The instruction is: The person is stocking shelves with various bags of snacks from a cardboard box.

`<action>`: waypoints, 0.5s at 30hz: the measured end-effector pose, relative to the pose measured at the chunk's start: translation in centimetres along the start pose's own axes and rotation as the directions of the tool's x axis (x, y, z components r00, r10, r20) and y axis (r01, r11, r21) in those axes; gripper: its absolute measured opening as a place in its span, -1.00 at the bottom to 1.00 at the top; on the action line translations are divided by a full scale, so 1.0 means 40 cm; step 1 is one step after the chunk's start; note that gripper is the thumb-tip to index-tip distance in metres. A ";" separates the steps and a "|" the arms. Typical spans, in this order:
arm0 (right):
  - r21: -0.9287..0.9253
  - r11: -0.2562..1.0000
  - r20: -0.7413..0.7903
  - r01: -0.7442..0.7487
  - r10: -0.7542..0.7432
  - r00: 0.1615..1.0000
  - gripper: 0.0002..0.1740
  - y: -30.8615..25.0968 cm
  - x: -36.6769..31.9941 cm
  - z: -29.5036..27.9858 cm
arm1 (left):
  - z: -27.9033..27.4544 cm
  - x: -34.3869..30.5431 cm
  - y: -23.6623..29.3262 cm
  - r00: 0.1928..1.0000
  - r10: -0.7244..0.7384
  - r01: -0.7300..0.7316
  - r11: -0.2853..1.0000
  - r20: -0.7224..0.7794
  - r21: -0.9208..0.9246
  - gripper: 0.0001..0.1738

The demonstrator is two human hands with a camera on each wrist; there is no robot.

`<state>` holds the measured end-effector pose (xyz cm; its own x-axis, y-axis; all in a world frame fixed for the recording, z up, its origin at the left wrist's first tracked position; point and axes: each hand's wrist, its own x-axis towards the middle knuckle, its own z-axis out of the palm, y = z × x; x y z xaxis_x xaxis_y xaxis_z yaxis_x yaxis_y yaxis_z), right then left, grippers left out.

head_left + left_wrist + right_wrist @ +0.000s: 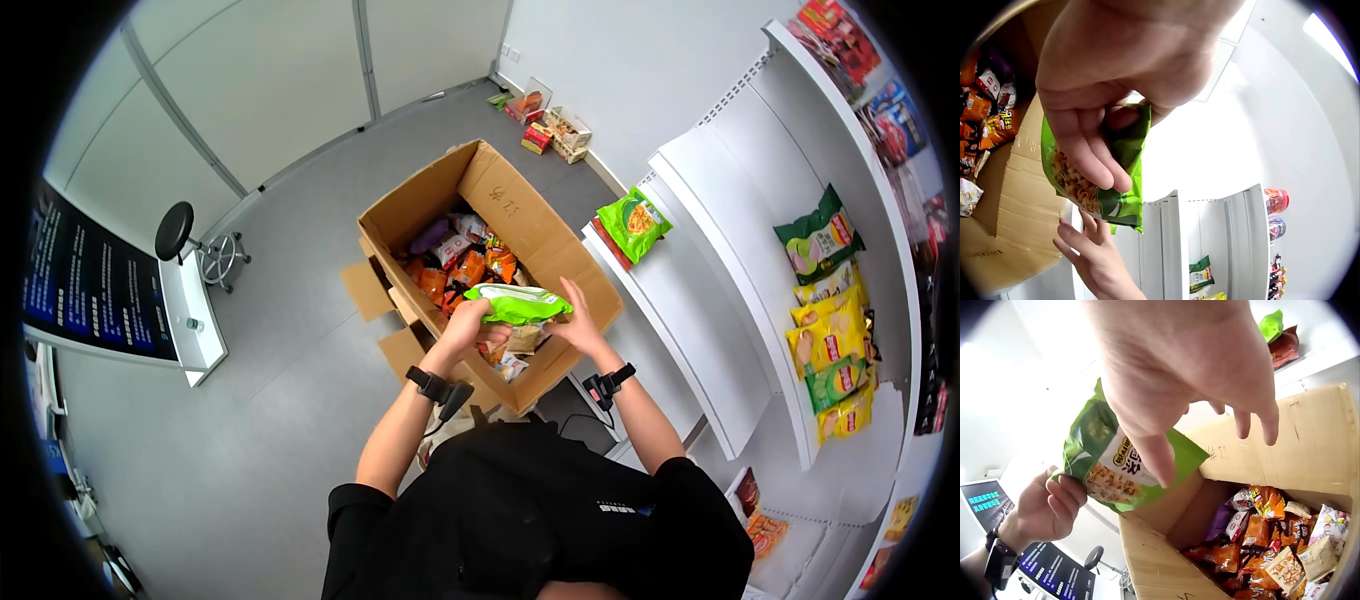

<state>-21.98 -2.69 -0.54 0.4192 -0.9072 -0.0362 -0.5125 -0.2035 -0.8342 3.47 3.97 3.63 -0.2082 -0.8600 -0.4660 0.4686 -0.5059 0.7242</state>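
Green snack bag (518, 303) held up over the open cardboard box (545, 235), left hand (466, 328) curled round one end, thumb and fingers pinching it. Right hand (579, 326) meets the other end, fingers fairly straight; whether it truly grips, I can't tell. The bag hides some of the packets (455, 262) heaped below.

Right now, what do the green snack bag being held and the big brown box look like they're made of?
The green snack bag is probably thin plastic film with a glossy finish: it shines and crumples where it is held. The big brown open box looks like corrugated cardboard, matte, with plain brown walls and folded flaps.
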 end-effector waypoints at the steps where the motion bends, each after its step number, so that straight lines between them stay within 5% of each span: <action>1: 0.030 0.999 -0.021 0.029 -0.028 0.999 0.12 -0.007 -0.001 0.005 | 0.004 -0.011 0.007 1.000 0.013 -0.013 1.000 0.017 -0.020 -0.59; 9: -0.024 0.989 0.061 0.146 -0.144 0.988 0.04 -0.057 0.000 0.014 | 0.020 -0.064 0.045 0.991 -0.037 0.057 0.986 0.125 -0.158 -0.58; 12: 0.318 0.946 0.073 -0.060 0.039 0.997 -0.10 -0.097 -0.029 0.021 | 0.009 -0.061 0.046 0.992 -0.014 0.048 0.963 0.129 -0.265 -0.60; 15: 0.374 0.927 0.028 0.001 -0.012 1.000 -0.23 -0.101 -0.037 0.035 | 0.006 -0.053 0.048 0.990 -0.040 0.090 0.917 0.136 -0.388 -0.64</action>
<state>-19.47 0.01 2.12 0.4462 -0.8940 -0.0414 -0.1947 -0.0518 -0.9795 4.62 4.81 6.12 -0.3413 -0.8404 -0.4210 0.7440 -0.5153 0.4255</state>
